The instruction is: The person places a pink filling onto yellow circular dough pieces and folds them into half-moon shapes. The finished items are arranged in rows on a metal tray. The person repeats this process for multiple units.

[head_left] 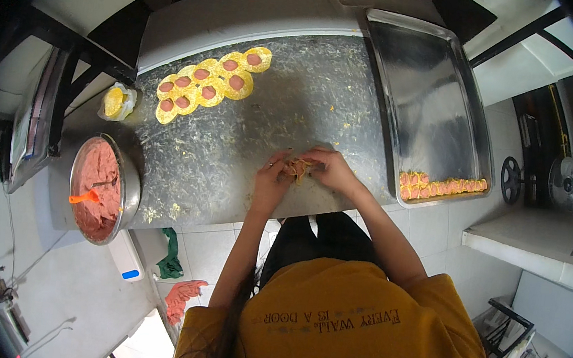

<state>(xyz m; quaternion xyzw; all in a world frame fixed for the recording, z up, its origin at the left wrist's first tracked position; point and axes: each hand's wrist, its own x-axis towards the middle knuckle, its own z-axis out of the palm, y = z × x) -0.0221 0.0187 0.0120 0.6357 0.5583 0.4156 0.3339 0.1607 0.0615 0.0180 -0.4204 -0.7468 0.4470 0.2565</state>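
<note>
Near the front edge of the table, my left hand (271, 179) and my right hand (334, 171) come together with fingers bent around small open-topped dumplings (296, 169). These have yellow wrappers and pink meat filling; fingers partly cover them, so how many there are is hard to make out. Farther off to the left, several round yellow wrappers (163, 116) lie overlapping in rows, each bearing a lump of pink filling (208, 93). At the far right, a large metal tray (419, 88) holds rows of finished dumplings (430, 188) along its near end.
A steel bowl (134, 188) of pink ground meat (98, 161) stands at the table's left, an orange-handled utensil (83, 197) stuck in it. Behind it sits a plastic bag of yellow wrappers (114, 102). Flour streaks the grey tabletop (249, 141). Green cloth (170, 257) and pink cloth (182, 299) appear below.
</note>
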